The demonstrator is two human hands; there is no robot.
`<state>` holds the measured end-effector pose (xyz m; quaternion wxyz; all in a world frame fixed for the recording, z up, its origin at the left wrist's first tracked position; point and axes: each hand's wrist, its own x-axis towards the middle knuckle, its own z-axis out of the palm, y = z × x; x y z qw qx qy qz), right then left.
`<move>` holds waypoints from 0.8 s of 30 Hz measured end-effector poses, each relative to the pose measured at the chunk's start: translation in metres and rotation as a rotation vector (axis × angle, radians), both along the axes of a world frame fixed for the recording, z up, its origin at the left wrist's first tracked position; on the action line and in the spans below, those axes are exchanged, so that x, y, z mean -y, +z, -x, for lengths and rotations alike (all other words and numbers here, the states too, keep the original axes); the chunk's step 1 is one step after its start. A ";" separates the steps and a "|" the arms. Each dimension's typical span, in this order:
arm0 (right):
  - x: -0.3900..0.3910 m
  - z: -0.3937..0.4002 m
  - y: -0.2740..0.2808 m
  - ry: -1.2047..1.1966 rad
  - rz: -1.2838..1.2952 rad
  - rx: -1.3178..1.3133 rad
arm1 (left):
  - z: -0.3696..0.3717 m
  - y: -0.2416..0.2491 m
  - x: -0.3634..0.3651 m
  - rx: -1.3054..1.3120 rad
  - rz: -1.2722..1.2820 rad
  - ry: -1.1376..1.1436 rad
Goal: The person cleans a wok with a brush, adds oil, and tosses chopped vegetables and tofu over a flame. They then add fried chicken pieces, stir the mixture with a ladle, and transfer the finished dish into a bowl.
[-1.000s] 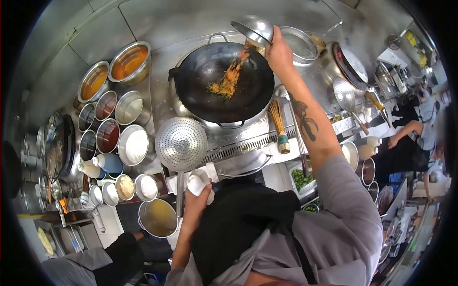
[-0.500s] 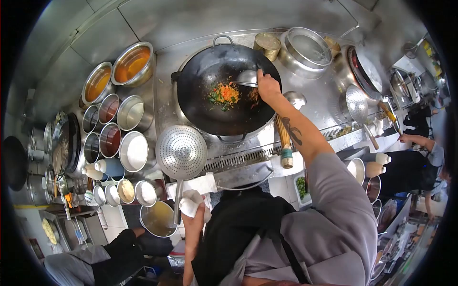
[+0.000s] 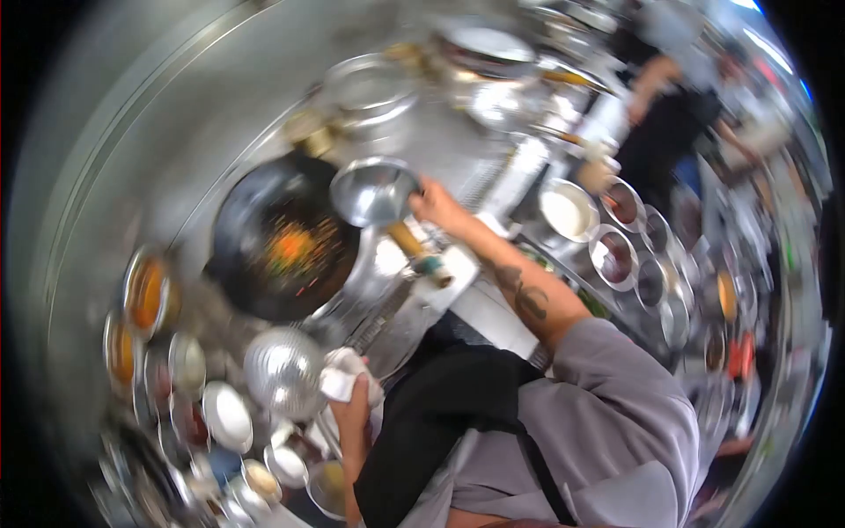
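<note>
My right hand (image 3: 433, 207) is closed on the edge of a shiny metal bowl (image 3: 374, 192), held over the right rim of the black wok (image 3: 242, 211). No handle shows on the bowl. Chopped orange and green food (image 3: 295, 246) lies in the wok, with small bits scattered around it. My left hand (image 3: 356, 400) is wrapped round a folded white cloth (image 3: 341, 377), close to my apron. A round perforated strainer (image 3: 283, 374) lies beside the cloth, its handle mostly hidden or blurred.
Bowls of orange liquid (image 3: 145, 299) and several metal pots stand at the lower left. A bamboo brush (image 3: 418, 251) lies right of the wok; a large metal pot (image 3: 370, 92) stands behind. More containers (image 3: 568, 211) line the right, with another person (image 3: 669, 114) beyond.
My view has swung right and blurred. The metal bowl has come away from above the food to the wok's right rim. The food looks more spread out; my left hand still holds the cloth.
</note>
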<state>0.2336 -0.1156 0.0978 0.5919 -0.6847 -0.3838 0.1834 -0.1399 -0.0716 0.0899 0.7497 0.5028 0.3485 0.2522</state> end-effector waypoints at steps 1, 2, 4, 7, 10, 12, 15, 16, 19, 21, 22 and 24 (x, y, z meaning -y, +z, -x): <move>0.044 0.004 -0.005 -0.069 0.023 -0.008 | -0.006 -0.008 -0.004 -0.018 0.028 -0.059; 0.090 0.008 -0.014 -0.139 0.044 -0.022 | -0.014 -0.012 -0.009 0.005 0.004 -0.166; 0.195 0.024 -0.024 -0.314 0.163 -0.127 | -0.035 0.002 -0.002 0.103 0.072 -0.290; 0.350 0.076 -0.009 -0.786 0.244 -0.276 | -0.071 0.020 0.015 0.155 0.147 -0.500; 0.477 0.162 0.003 -1.321 -0.039 -0.333 | -0.104 0.031 0.039 0.145 0.102 -0.695; 0.547 0.221 0.002 -1.645 -0.292 -0.440 | -0.124 0.040 0.068 0.157 0.063 -0.803; 0.629 0.315 -0.005 -1.906 -0.702 -0.561 | -0.142 0.057 0.123 0.180 0.087 -0.963; 0.658 0.346 -0.020 -1.941 -0.833 -0.593 | -0.148 0.049 0.141 0.196 0.105 -1.012; 0.722 0.430 -0.032 -1.996 -1.077 -0.646 | -0.150 0.045 0.200 0.159 0.110 -1.158; 0.760 0.475 -0.041 -2.040 -1.164 -0.654 | -0.155 0.011 0.222 0.085 0.165 -1.260; 0.775 0.491 -0.041 -2.079 -1.192 -0.667 | -0.159 0.002 0.231 0.012 0.220 -1.298; 0.802 0.523 -0.044 -2.148 -1.169 -0.656 | -0.149 0.018 0.275 -0.037 0.167 -1.381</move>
